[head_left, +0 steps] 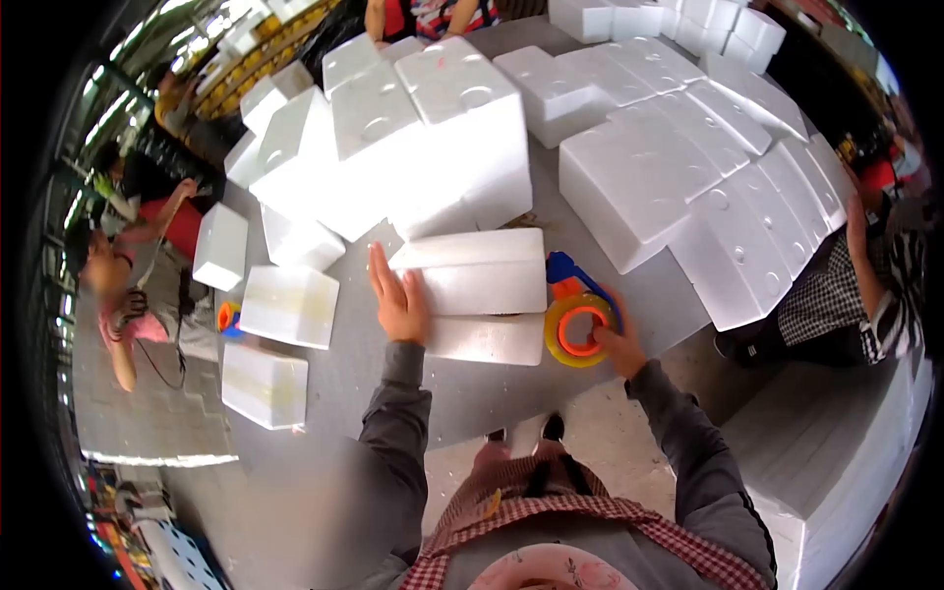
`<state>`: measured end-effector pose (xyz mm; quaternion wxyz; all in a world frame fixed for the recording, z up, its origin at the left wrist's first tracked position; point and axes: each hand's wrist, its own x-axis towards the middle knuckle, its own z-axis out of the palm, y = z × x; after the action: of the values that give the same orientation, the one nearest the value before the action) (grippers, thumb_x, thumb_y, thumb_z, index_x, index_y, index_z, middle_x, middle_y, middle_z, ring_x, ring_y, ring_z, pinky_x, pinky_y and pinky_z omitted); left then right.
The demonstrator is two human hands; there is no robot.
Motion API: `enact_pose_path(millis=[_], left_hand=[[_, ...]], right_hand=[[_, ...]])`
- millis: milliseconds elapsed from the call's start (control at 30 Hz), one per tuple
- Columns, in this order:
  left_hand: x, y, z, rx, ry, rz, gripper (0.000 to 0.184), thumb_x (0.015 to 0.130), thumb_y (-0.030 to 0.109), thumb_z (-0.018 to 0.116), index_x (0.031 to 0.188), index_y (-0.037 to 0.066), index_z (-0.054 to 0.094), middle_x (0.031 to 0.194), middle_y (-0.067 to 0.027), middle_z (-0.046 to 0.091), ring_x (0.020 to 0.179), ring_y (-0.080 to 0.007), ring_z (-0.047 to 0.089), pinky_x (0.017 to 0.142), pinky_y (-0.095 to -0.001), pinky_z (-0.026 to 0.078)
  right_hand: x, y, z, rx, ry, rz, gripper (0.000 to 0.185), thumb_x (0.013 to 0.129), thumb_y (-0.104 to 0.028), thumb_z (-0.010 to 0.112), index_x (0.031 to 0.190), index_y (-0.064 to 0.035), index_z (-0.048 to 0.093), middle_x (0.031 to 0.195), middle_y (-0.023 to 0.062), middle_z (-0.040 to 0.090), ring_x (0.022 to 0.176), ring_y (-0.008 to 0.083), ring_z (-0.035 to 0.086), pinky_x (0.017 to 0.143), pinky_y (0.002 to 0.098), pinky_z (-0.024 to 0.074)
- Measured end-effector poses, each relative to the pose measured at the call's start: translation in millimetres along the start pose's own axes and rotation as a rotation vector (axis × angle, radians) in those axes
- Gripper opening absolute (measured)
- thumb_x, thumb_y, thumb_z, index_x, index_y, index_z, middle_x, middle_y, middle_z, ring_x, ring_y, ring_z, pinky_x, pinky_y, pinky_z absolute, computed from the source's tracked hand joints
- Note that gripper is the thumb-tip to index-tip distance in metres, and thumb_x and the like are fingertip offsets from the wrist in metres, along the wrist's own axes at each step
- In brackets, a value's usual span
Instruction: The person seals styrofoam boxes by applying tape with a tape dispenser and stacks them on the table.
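Observation:
A white foam box (472, 275) lies in the middle of the grey table, a seam running along its length. A second white foam piece (482, 339) lies against its near side. My left hand (398, 300) rests at the left end of the first box, fingers stretched out. At the right end, my right hand (618, 339) grips a blue tape dispenser (562, 267) with a yellow tape roll around an orange core. The dispenser's front is close to the box's right end; whether it touches cannot be made out.
Stacked white foam boxes (457, 108) stand behind, and more (659, 167) fill the right. Several single boxes (290, 305) lie left, near another tape dispenser (230, 319). People stand at the left (157, 246), right (865, 265) and far edge. The grey table (393, 403) has its near edge before me.

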<state>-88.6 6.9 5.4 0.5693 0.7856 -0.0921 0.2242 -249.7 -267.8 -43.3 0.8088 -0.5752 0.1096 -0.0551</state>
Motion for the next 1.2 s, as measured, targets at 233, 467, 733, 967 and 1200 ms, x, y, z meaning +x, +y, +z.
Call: enact_pose_path(millis=[233,467,733,967,1200], left_hand=[[-2.3,0.4,-15.3,0.548,-0.201,0.264,0.031,0.09,0.034,0.049,0.108,0.008,0.052,0.112,-0.0153,0.049,0.079,-0.0324,0.057,0.067,-0.0392,0.047],[-5.4,-31.3,-73.2,0.778,-0.517,0.025,0.038,0.09,0.042,0.044,0.111,0.011,0.052,0.107,-0.014,0.052,0.092,-0.0355,0.055,0.078,-0.0457,0.045],[-3.1,-33.4,-64.1,0.744,-0.601,0.606,0.041,0.088,0.043,0.048,0.118,0.016,0.052,0.096,-0.009,0.058,0.092,-0.029,0.053,0.094,-0.0503,0.032],[-7.4,-39.3,-66.5,0.69,-0.573,0.611,0.041,0.085,0.042,0.052,0.115,0.015,0.055,0.087,-0.008,0.058,0.082,-0.0273,0.054,0.085,-0.0394,0.04],[-55.6,-28.2,-138.3,0.666,-0.576,0.714,0.053,0.08,0.047,0.056,0.125,0.019,0.051,0.124,-0.0157,0.048,0.08,-0.0352,0.054,0.067,-0.0404,0.047]], right_hand=[[-26.2,17.2,14.2,-0.012,0.155,-0.057,0.058,0.071,0.003,0.044,0.128,-0.006,0.039,0.101,0.0036,0.051,0.092,0.0136,0.049,0.083,0.0225,0.0409],[-46.6,27.7,58.6,0.256,0.151,0.162,0.046,0.077,-0.004,0.053,0.122,-0.0019,0.044,0.102,0.0066,0.057,0.09,0.0152,0.056,0.077,0.0267,0.0474],[-72.6,15.5,54.0,0.008,0.129,0.3,0.063,0.075,-0.004,0.062,0.132,-0.0094,0.035,0.116,0.0078,0.053,0.102,0.0183,0.055,0.083,0.0309,0.0485],[-216.7,149.3,224.8,0.14,0.516,-0.077,0.074,0.073,-0.004,0.063,0.135,-0.0026,0.023,0.132,0.0122,0.038,0.123,0.0216,0.036,0.102,0.033,0.0296],[-61.2,108.6,135.7,-0.194,0.425,-0.109,0.061,0.078,-0.016,0.064,0.127,-0.0008,0.032,0.104,0.015,0.055,0.094,0.0197,0.055,0.081,0.0315,0.0466]])
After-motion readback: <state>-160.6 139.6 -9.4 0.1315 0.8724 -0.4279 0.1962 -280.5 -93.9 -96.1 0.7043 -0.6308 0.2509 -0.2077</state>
